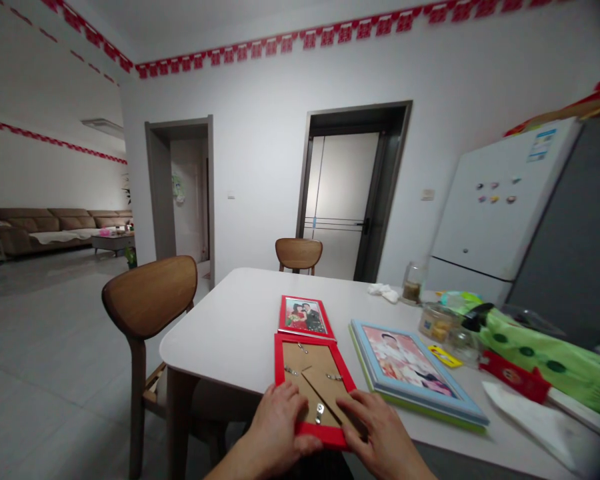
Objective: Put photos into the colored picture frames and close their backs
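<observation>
A red picture frame (279,363) lies back side up at the table's near edge, its brown backing board and metal clips showing. My left hand (280,417) grips its near left corner, fingers bent over the backing and thumb along the near edge. On the near right corner is my right hand (375,427), its fingers on the backing beside the slanting stand leg (323,397) and its thumb by the rim. Just beyond lies a second red frame (305,316), face up with a photo of two people. The undersides of both hands are hidden.
Right of my hands, a blue frame (420,367) with a photo lies on a green one. Farther right are a glass jar (413,283), plastic containers (436,322), a green bag (545,347) and white paper (530,420). Wooden chairs (153,297) stand left and behind the table (225,327).
</observation>
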The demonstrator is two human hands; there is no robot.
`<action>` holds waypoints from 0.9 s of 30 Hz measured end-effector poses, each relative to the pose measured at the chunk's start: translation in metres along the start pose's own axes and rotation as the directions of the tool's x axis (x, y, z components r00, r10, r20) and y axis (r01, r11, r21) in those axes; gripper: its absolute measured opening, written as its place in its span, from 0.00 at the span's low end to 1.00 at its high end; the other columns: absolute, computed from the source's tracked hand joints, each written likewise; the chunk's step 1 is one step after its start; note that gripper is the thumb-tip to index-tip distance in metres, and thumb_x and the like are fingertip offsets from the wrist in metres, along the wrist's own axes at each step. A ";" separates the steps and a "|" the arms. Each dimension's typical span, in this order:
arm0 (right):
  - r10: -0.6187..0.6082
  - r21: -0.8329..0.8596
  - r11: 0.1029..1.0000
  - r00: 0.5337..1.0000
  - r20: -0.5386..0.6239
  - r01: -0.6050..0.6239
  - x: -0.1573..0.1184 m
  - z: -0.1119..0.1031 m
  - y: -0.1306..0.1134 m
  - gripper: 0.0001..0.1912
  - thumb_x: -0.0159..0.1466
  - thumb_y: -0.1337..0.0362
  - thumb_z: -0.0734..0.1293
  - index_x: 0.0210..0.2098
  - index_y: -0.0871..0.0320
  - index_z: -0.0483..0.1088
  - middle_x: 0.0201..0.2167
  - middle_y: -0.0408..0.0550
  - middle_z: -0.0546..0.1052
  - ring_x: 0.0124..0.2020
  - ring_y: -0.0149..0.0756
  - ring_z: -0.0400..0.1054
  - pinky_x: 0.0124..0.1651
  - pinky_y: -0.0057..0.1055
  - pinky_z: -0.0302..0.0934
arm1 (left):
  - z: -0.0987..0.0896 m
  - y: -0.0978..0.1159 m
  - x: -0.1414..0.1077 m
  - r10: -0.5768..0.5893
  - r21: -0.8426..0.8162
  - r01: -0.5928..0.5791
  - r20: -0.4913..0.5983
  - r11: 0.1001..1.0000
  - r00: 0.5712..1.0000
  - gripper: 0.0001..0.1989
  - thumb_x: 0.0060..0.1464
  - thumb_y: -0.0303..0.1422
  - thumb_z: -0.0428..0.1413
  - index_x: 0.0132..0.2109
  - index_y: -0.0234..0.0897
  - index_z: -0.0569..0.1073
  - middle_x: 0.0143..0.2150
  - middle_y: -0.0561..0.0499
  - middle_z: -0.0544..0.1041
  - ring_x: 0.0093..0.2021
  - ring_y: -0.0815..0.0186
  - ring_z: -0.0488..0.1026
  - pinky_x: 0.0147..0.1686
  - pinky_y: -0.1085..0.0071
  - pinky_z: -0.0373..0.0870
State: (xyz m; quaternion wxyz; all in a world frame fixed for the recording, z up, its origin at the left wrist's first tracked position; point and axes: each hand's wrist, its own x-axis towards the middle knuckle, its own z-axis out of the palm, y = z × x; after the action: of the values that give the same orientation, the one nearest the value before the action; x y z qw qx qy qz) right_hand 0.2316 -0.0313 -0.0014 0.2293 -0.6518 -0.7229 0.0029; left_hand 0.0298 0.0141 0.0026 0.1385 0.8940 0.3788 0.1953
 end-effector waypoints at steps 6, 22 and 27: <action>-0.012 -0.047 0.999 0.999 0.040 0.014 -0.001 -0.002 0.001 0.16 0.54 0.58 0.58 0.40 0.51 0.69 0.43 0.50 0.68 0.44 0.40 0.60 0.46 0.35 0.53 | 0.010 -0.014 -0.007 -0.016 -0.028 0.018 0.056 0.999 0.998 0.28 0.39 0.38 0.59 0.49 0.38 0.63 0.57 0.48 0.58 0.57 0.60 0.51 0.55 0.62 0.45; 0.053 -0.123 0.991 0.998 0.025 -0.050 0.052 0.012 0.009 0.16 0.58 0.65 0.53 0.29 0.58 0.72 0.33 0.51 0.69 0.36 0.35 0.62 0.40 0.29 0.53 | -0.010 -0.008 -0.012 -0.087 -0.036 0.089 0.061 0.995 0.994 0.32 0.40 0.40 0.58 0.53 0.35 0.60 0.55 0.45 0.61 0.54 0.61 0.56 0.53 0.71 0.51; 0.093 -0.106 0.990 0.996 -0.005 -0.093 0.063 0.013 0.011 0.14 0.56 0.66 0.55 0.27 0.57 0.72 0.29 0.49 0.69 0.31 0.33 0.64 0.34 0.27 0.54 | -0.016 -0.005 -0.010 -0.070 -0.042 0.072 0.052 0.997 0.996 0.26 0.39 0.39 0.58 0.47 0.37 0.64 0.48 0.48 0.67 0.48 0.61 0.63 0.48 0.71 0.57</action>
State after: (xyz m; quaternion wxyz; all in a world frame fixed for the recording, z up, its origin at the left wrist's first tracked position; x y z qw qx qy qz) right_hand 0.2353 0.0338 0.0044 0.1940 -0.6961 -0.6908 -0.0251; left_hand 0.0129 0.0113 0.0126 0.1743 0.8814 0.4022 0.1759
